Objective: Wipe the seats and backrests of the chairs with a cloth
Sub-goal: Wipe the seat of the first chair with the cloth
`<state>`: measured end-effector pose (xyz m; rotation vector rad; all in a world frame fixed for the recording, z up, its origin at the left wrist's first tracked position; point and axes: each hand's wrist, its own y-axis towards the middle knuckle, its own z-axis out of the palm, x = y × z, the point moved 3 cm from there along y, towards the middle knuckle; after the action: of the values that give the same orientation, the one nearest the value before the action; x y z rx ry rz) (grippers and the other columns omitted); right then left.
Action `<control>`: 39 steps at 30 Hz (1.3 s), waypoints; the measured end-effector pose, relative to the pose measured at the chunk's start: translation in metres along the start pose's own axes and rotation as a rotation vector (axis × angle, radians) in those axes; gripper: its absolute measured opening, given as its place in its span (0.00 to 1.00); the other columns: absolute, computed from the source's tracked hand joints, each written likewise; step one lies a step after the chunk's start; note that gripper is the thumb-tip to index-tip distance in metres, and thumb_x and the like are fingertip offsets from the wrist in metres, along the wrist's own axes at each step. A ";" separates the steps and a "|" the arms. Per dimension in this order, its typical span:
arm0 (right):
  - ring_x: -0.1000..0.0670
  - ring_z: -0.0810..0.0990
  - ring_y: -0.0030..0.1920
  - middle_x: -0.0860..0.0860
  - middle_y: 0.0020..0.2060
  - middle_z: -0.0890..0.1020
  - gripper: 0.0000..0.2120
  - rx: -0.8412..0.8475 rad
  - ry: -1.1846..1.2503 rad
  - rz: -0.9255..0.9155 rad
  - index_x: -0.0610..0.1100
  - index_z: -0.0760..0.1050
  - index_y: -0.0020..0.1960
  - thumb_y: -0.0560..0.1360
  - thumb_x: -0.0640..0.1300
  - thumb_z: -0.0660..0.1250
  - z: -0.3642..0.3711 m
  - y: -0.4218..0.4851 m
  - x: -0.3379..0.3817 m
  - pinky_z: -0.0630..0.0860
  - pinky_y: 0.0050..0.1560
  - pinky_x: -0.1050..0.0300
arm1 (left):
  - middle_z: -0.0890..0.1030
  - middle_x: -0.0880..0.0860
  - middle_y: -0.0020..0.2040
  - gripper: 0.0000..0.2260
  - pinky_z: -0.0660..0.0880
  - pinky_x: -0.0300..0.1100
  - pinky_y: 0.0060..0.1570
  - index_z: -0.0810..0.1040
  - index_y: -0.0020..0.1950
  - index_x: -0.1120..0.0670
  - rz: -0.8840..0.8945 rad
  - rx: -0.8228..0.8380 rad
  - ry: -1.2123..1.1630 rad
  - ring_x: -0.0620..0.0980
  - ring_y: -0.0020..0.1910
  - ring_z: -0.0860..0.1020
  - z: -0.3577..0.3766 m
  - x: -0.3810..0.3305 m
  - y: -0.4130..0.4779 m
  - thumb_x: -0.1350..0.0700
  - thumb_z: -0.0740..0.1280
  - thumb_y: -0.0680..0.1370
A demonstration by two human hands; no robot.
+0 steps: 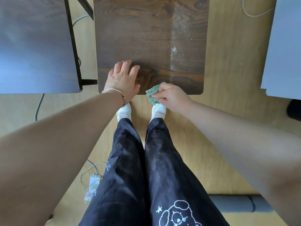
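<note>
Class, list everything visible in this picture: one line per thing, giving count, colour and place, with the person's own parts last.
Dark brown wood-grain seat: one, centre top, with a pale dusty streak on its right side.
Green scrubbing cloth: one, at the seat's near edge.
Dark tabletop with black frame: one, upper left.
Pale grey panel: one, right edge.
Light wooden floor: underneath everything.
White cable with adapter: one, floor, lower left.
Grey cylinder: one, floor, lower right.
White shoes: two, below the seat.
Dark printed trousers: one pair, centre bottom.
Left hand: flat on the seat, silver bracelet at the wrist.
Right hand: pinching the cloth.
</note>
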<state>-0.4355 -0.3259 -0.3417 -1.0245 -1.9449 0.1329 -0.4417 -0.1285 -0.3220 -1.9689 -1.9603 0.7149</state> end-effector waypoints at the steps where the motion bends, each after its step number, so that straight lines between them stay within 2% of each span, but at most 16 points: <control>1: 0.48 0.75 0.50 0.49 0.45 0.76 0.11 -0.024 0.011 -0.007 0.41 0.83 0.58 0.77 0.36 0.69 -0.010 0.003 -0.001 0.74 0.53 0.52 | 0.59 0.56 0.75 0.27 0.63 0.57 0.69 0.58 0.76 0.50 0.003 -0.006 0.007 0.61 0.73 0.59 -0.003 0.000 0.004 0.46 0.62 0.79; 7: 0.55 0.75 0.45 0.52 0.46 0.75 0.10 -0.312 0.114 0.148 0.42 0.83 0.58 0.77 0.39 0.68 -0.111 0.068 -0.025 0.68 0.43 0.74 | 0.58 0.55 0.76 0.28 0.63 0.55 0.68 0.58 0.76 0.50 0.011 -0.065 0.046 0.59 0.73 0.57 -0.033 -0.001 0.050 0.45 0.63 0.78; 11: 0.55 0.76 0.46 0.53 0.49 0.74 0.10 -0.500 0.174 0.284 0.44 0.81 0.59 0.79 0.41 0.68 -0.177 0.130 -0.043 0.75 0.39 0.70 | 0.57 0.54 0.76 0.29 0.61 0.52 0.70 0.57 0.76 0.49 0.028 -0.116 0.065 0.57 0.74 0.55 -0.061 -0.002 0.095 0.44 0.62 0.78; 13: 0.53 0.76 0.49 0.54 0.52 0.74 0.12 -0.566 0.126 0.327 0.45 0.80 0.62 0.79 0.43 0.67 -0.204 0.158 -0.050 0.72 0.37 0.72 | 0.56 0.54 0.76 0.29 0.60 0.52 0.70 0.56 0.76 0.49 0.028 -0.146 0.053 0.57 0.75 0.54 -0.076 -0.002 0.119 0.44 0.62 0.78; 15: 0.51 0.76 0.52 0.53 0.52 0.73 0.14 -0.597 0.111 0.344 0.45 0.78 0.65 0.80 0.43 0.66 -0.224 0.180 -0.055 0.71 0.40 0.70 | 0.56 0.53 0.76 0.29 0.60 0.51 0.70 0.56 0.76 0.49 0.033 -0.178 0.059 0.56 0.75 0.54 -0.090 -0.003 0.139 0.44 0.62 0.78; 20: 0.52 0.75 0.49 0.53 0.52 0.73 0.14 -0.605 0.067 0.388 0.44 0.77 0.66 0.81 0.43 0.65 -0.237 0.206 -0.063 0.73 0.41 0.67 | 0.55 0.54 0.76 0.29 0.60 0.51 0.70 0.55 0.76 0.49 0.040 -0.212 0.057 0.56 0.75 0.53 -0.108 -0.001 0.167 0.44 0.61 0.79; 22: 0.49 0.77 0.52 0.51 0.55 0.75 0.14 -0.581 0.061 0.408 0.44 0.78 0.65 0.80 0.43 0.65 -0.230 0.207 -0.066 0.76 0.47 0.62 | 0.55 0.54 0.77 0.29 0.59 0.51 0.71 0.54 0.77 0.49 0.040 -0.202 0.059 0.57 0.75 0.53 -0.109 -0.001 0.170 0.44 0.60 0.79; 24: 0.49 0.77 0.54 0.50 0.57 0.76 0.14 -0.568 0.052 0.418 0.44 0.78 0.65 0.80 0.44 0.66 -0.222 0.207 -0.069 0.77 0.50 0.61 | 0.55 0.54 0.77 0.29 0.59 0.52 0.71 0.54 0.77 0.49 0.036 -0.193 0.060 0.57 0.75 0.53 -0.108 0.000 0.169 0.44 0.60 0.80; 30: 0.56 0.75 0.46 0.50 0.56 0.78 0.13 -0.557 0.113 0.442 0.43 0.78 0.61 0.79 0.47 0.67 -0.212 0.200 -0.068 0.67 0.33 0.75 | 0.56 0.55 0.76 0.29 0.61 0.53 0.70 0.56 0.76 0.49 0.052 -0.181 0.043 0.57 0.75 0.54 -0.102 -0.003 0.161 0.44 0.61 0.79; 33: 0.59 0.72 0.48 0.52 0.57 0.77 0.13 -0.496 0.065 0.393 0.44 0.78 0.61 0.79 0.47 0.68 -0.196 0.186 -0.063 0.66 0.33 0.80 | 0.56 0.55 0.76 0.29 0.62 0.53 0.69 0.56 0.76 0.50 0.057 -0.164 0.035 0.57 0.75 0.55 -0.097 -0.007 0.152 0.44 0.62 0.79; 36: 0.58 0.75 0.51 0.53 0.56 0.78 0.10 -0.437 0.068 0.332 0.44 0.80 0.57 0.78 0.46 0.69 -0.173 0.165 -0.060 0.69 0.39 0.75 | 0.57 0.55 0.76 0.29 0.63 0.53 0.69 0.57 0.76 0.50 0.063 -0.150 0.033 0.58 0.74 0.56 -0.088 -0.009 0.136 0.44 0.62 0.78; 38: 0.58 0.77 0.48 0.53 0.51 0.78 0.08 -0.394 0.116 0.298 0.42 0.80 0.54 0.78 0.45 0.69 -0.155 0.149 -0.061 0.74 0.41 0.69 | 0.57 0.55 0.76 0.29 0.63 0.53 0.69 0.57 0.76 0.50 0.066 -0.128 0.032 0.58 0.74 0.56 -0.080 -0.011 0.124 0.44 0.62 0.78; 39: 0.57 0.77 0.46 0.53 0.49 0.78 0.08 -0.375 0.118 0.279 0.41 0.80 0.53 0.77 0.45 0.69 -0.145 0.141 -0.062 0.74 0.41 0.69 | 0.57 0.55 0.76 0.29 0.63 0.53 0.68 0.57 0.76 0.50 0.066 -0.115 0.033 0.58 0.74 0.56 -0.075 -0.011 0.117 0.44 0.63 0.78</control>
<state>-0.2252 -0.3201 -0.3627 -1.5147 -1.7473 -0.1410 -0.3025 -0.1341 -0.3175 -2.1069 -1.9661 0.5936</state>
